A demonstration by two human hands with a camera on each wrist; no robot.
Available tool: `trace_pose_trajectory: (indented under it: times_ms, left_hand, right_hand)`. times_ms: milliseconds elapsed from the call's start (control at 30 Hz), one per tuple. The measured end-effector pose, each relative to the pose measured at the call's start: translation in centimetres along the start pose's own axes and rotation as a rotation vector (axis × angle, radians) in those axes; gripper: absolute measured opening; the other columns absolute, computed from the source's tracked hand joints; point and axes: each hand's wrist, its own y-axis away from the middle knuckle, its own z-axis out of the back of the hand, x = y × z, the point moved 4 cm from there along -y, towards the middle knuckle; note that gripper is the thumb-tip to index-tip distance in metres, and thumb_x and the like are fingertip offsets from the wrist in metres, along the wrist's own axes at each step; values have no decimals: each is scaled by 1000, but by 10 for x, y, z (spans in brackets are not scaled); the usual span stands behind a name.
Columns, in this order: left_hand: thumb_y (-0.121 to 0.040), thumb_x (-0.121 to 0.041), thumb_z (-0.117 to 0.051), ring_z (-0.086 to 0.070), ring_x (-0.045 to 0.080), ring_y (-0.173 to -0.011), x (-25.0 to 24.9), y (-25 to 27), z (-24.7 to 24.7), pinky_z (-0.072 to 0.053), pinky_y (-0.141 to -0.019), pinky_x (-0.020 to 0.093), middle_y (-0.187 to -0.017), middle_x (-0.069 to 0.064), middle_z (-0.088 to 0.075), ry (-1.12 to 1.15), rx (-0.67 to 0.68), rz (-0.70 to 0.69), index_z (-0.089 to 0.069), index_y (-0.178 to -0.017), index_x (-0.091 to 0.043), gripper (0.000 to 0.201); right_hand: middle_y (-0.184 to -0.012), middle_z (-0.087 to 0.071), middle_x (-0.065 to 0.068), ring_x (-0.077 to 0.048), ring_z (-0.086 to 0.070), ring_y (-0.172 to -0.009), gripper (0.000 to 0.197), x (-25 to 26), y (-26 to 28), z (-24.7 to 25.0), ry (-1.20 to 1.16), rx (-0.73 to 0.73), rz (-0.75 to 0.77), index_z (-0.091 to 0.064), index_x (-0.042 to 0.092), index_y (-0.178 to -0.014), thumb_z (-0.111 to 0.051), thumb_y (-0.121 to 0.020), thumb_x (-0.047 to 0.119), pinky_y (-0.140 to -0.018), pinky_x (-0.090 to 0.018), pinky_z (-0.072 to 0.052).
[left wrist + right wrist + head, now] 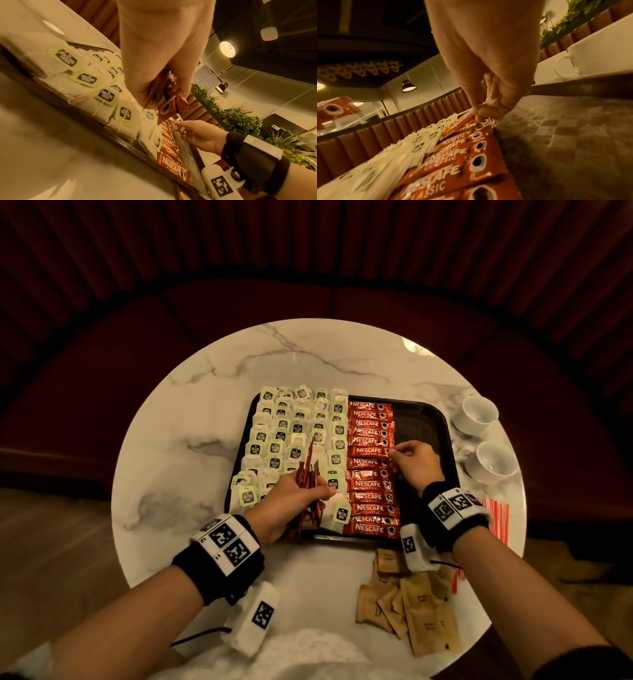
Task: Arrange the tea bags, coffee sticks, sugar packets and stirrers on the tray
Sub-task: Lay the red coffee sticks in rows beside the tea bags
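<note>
At the centre of the head view our right hand (412,463) pinches the right-hand end of one Nescafé coffee stick (368,451) between thumb and forefinger; the right wrist view shows the fingertips (482,115) closed narrowly on the crimped edge. That stick lies in the column of coffee sticks (371,467) running down the middle of the black tray (431,419). Our left hand (298,498), lower centre, has its grip curled round a spare bundle of coffee sticks (310,474) held upright over the tea bags (294,436), which fill the tray's left half.

We judge these sticks light, thin and glossy, so likely slippery and prone to skating over each other. The flat sealed end seems the best hold; squeezing the powder-filled middle would only buckle it.

The tray's right part is bare. The brown sugar packets (411,607) lie on the marble desk (308,364) at lower right, and the red-and-white stirrers (498,518) sit just right of our wrist, none on the tray yet.
</note>
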Motion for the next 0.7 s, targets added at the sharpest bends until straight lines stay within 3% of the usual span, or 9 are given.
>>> trace_pose_trajectory:
  times_ms: [100,167,267,333,433,500,567,633,700]
  left_hand:
    - [-87,-10,-71,-64,16,-78,0,0,3,-51,-77,30,-90,10,-68,31,-6,1,-67,-97,-10,11]
    - [-89,-6,-66,-65,13,-72,-3,1,3,-47,-70,29,-87,9,-67,80,9,2,-67,-99,-7,11]
    - [-93,-6,-58,-67,14,-78,-8,2,2,-47,-75,32,-89,9,-71,210,20,-11,-67,-104,-4,14]
    - [-96,-12,-57,-68,14,-81,-13,4,0,-52,-79,34,-93,8,-73,269,30,-24,-68,-106,-7,16]
    - [-96,-22,-58,-72,13,-77,-19,9,-6,-58,-61,28,-92,3,-74,294,72,-46,-70,-109,-14,19]
    - [-96,-25,-57,-73,15,-81,-21,10,-9,-57,-60,27,-97,3,-74,294,86,-61,-69,-114,-15,23]
    - [-96,-27,-57,-73,18,-87,-21,12,-12,-58,-65,30,-103,6,-74,295,104,-70,-68,-117,-15,27]
    - [-94,-29,-58,-72,23,-95,-20,13,-14,-58,-72,36,-108,8,-74,299,124,-66,-68,-119,-14,30]
    - [-93,-27,-60,-73,22,-94,-19,13,-14,-59,-70,35,-108,9,-74,303,117,-79,-68,-119,-12,31]
  right_hand:
    - [-99,-71,-8,-22,-68,-92,23,3,1,6,117,-57,6,-63,15,-104,-67,-91,34,-83,-34,-54]
    - [-106,-67,-7,-22,-65,-100,30,8,9,10,125,-72,18,-61,13,-113,-64,-93,36,-83,-30,-49]
    - [-106,-65,0,-16,-63,-93,21,21,32,9,-13,31,67,-59,21,-110,-61,-95,36,-76,-31,-49]
    - [-92,-65,5,-12,-61,-81,11,31,55,3,-99,182,127,-62,27,-100,-59,-96,37,-70,-29,-49]
    - [-78,-63,10,-10,-57,-72,18,45,94,-7,-135,416,204,-66,27,-100,-57,-95,42,-69,-27,-48]
    - [-85,-67,11,-5,-62,-75,24,50,115,-15,-158,524,209,-66,25,-104,-57,-93,45,-71,-24,-48]
    - [-95,-70,7,-2,-65,-83,24,50,128,-21,-180,556,208,-65,22,-106,-60,-93,41,-71,-20,-49]
    - [-93,-71,5,-3,-66,-83,15,49,134,-23,-249,527,217,-66,17,-100,-64,-93,30,-69,-17,-49]
    - [-87,-70,6,-4,-65,-81,9,47,136,-21,-301,498,228,-67,17,-93,-66,-92,26,-69,-19,-48]
